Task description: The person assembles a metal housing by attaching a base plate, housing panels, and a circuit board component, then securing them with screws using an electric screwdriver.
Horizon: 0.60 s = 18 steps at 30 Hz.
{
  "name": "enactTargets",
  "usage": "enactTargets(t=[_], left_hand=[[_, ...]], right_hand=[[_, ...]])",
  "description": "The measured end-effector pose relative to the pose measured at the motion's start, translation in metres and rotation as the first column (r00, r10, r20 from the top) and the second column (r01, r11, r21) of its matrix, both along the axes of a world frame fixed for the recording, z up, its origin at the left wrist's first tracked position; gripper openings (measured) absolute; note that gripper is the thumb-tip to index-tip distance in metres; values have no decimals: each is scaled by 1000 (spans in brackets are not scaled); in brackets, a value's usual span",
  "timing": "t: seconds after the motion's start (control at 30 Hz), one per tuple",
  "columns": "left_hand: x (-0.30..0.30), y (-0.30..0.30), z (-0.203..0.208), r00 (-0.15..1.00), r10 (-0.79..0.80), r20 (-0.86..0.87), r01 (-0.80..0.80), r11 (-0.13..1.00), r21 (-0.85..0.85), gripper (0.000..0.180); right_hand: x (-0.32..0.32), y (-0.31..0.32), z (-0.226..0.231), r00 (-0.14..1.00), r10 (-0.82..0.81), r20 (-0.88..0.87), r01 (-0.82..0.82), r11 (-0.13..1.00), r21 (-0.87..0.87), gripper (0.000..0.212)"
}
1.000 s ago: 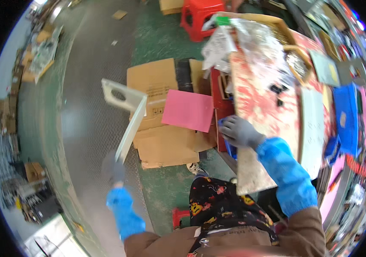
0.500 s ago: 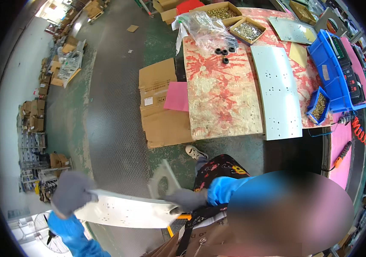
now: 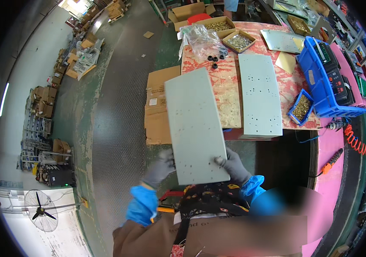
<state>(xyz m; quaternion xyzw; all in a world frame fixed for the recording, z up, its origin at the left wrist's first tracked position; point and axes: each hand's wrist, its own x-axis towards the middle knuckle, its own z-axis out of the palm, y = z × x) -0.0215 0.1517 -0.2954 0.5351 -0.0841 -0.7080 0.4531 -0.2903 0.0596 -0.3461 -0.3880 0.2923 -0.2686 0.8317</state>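
Observation:
Between my two gloved hands I hold a flat, light grey metal panel with small holes, its long side pointing away from me. My left hand grips its left edge near the close end. On the right edge, my right hand has its thumb on top of the panel and its fingers underneath, hidden. The panel's far part overlaps the worn red-and-cream table in view; whether it touches cannot be told. A second perforated grey panel lies on the table to the right.
Several black round parts, a plastic bag and boxes of small hardware sit at the table's far side. Right are a blue bin of screws, a large blue crate and an orange-handled tool. Flattened cardboard is left.
The held panel has swung from low on the left to in front of me, turning lengthwise, flat face showing. My left hand moved right; both hands still grip it.

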Motion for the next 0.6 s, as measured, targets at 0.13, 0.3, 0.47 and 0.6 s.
enactTargets(t=[0.13,0.3,0.47,0.6], left_hand=[[-51,-16,-67,845,137,517,-22,975,-223,40],[-52,-63,-120,808,255,530,-122,954,-274,42],[-49,-111,-128,757,151,636,-92,988,-125,35],[-50,-131,-139,731,117,672,-116,992,-46,28]], right_hand=[[-26,-13,-45,996,-84,-10,84,996,3,52],[-15,-29,-79,954,-257,-154,247,966,-83,50],[-1,-46,-74,632,-536,-560,187,807,-561,66],[4,-55,-45,499,-344,-795,-34,909,-415,75]])
